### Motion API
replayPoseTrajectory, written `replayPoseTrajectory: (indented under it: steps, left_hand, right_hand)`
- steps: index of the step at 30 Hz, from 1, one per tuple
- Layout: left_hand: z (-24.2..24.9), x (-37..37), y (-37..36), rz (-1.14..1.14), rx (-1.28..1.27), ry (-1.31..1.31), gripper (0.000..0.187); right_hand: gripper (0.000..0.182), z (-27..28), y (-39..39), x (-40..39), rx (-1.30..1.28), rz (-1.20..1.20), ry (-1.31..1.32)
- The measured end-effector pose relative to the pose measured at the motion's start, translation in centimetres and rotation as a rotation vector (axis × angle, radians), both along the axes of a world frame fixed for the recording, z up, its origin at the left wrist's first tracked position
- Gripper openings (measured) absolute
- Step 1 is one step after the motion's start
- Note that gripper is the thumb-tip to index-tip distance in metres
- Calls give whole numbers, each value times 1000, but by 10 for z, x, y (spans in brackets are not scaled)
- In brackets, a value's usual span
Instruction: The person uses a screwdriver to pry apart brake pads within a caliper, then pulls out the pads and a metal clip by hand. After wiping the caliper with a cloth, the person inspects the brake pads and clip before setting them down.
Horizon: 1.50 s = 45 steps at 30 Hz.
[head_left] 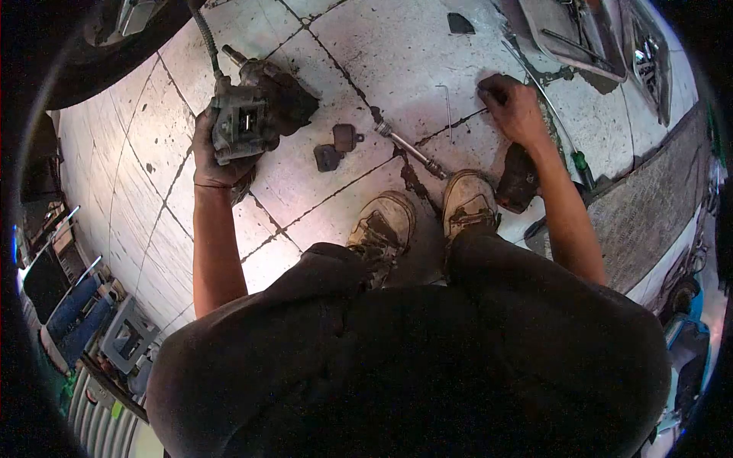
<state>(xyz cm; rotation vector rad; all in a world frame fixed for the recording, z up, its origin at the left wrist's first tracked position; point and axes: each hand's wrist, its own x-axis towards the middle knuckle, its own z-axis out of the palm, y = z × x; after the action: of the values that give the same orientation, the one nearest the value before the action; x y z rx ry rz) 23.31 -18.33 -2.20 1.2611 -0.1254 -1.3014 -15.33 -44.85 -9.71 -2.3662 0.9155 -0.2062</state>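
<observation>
My left hand (211, 153) is wrapped round a greasy metal brake caliper (243, 122), with a hose running up from it. A dark cloth-like piece (289, 99) lies against the caliper's right side. My right hand (508, 105) hangs over the tiles at the right with its fingers curled; what they hold, if anything, is hidden. Two brake pads (347, 137) lie on the floor between my hands. A socket wrench (412, 150) rests in front of my boots, and a thin L-shaped hex key (448, 114) lies left of my right hand.
A tire (114, 57) fills the upper left. Metal trays (573, 34) with tools stand at the upper right. A long screwdriver with a green handle (580, 162) lies right of my right arm. A dark block (519, 179) sits beside my right boot.
</observation>
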Motion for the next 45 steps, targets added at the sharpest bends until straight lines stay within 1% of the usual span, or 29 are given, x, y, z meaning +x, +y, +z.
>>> replayPoseTrajectory:
  steps: [1, 3, 4, 6, 7, 8, 14, 18, 20, 22, 24, 25, 27, 28, 29, 30, 31, 32, 34, 35, 36, 38, 39, 40, 41, 42, 43, 44, 45]
  left_hand:
    - [-1, -1, 0, 2, 7, -2, 68]
    - [0, -2, 0, 33, 40, 143, 67]
    - [3, -7, -5, 89, 48, 154, 66]
    - [11, -18, -11, 125, 80, 39, 64]
    - [12, -17, -11, 102, 56, 61, 64]
    - [12, -14, -10, 100, 48, 51, 64]
    - [10, -7, -3, 97, -16, 249, 62]
    - [12, -10, -5, 71, -29, 251, 62]
    - [19, -19, -11, 188, 13, 202, 62]
    - [16, -17, -9, 134, -34, 282, 61]
    - [14, -14, -8, 116, -23, 286, 61]
    - [12, -13, -8, 137, 23, 221, 60]
    - [11, -14, -10, 141, 14, 222, 60]
    - [11, -14, -10, 142, 0, 211, 60]
    - [10, -13, -7, 57, -57, 244, 59]
    - [11, -14, -6, 58, -48, 252, 59]
    - [12, -15, -7, 58, -28, 218, 59]
    - [14, -15, -8, 59, -16, 181, 59]
    - [14, -17, -9, 28, -62, 202, 58]
    - [15, -18, -9, 64, -50, 197, 55]
    - [17, -19, -10, 97, -35, 194, 53]
    - [24, -10, -9, 62, -7, 195, 50]
    - [29, -5, -6, 36, 26, 192, 47]
    - [37, -3, -2, -43, -30, 238, 44]
    - [40, 8, 7, -68, -5, 214, 44]
    - [43, 18, 12, -94, 17, 188, 44]
    - [55, 12, 14, -48, 10, 143, 45]
    - [60, 20, 19, -121, -11, 172, 47]
    - [63, 25, 24, -120, -11, 164, 48]
  right_hand:
    - [20, -1, 0, 0, -21, -11, 30]
    - [20, 1, 3, 2, -11, -53, 60]
    - [20, -1, 3, 2, -14, -53, 38]
    - [23, -2, 5, 2, -67, -58, 87]
    - [23, 9, 4, 6, 23, -17, 65]
    - [23, 11, 6, 7, 16, -18, 55]
    - [22, 4, 3, 1, -48, 21, -4]
    - [22, 10, 9, 4, -10, -8, 9]
    - [24, 20, 23, 7, -162, -25, 1]
    - [32, 21, 55, 8, -98, 92, 21]
    - [30, 39, 91, 20, 40, 260, 215]
    - [30, 33, 97, 21, 42, 260, 226]
    - [33, 13, 111, 16, 155, 439, 349]
    - [33, 16, 109, 17, 164, 441, 358]
    - [34, 22, 103, 21, 168, 382, 385]
    - [34, 27, 97, 24, 174, 321, 412]
    - [34, 28, 89, 24, 170, 310, 304]
    - [34, 26, 84, 25, 166, 310, 305]
    - [29, 24, 77, 26, 64, 378, 188]
    - [26, 22, 74, 31, 80, 422, 284]
    - [26, 24, 72, 28, 78, 418, 288]
    - [26, 40, 69, 25, 169, 330, 238]
    - [26, 41, 66, 15, 122, 265, 150]
    - [27, 42, 60, 1, 74, 204, 62]
    - [27, 54, 58, -10, -18, 78, 15]
    - [26, 66, 52, -24, -26, 9, 30]
    - [25, 78, 49, -37, -72, -72, 37]
    - [30, 82, 45, -54, -36, -169, 19]
    - [29, 81, 42, -74, -80, -215, 74]
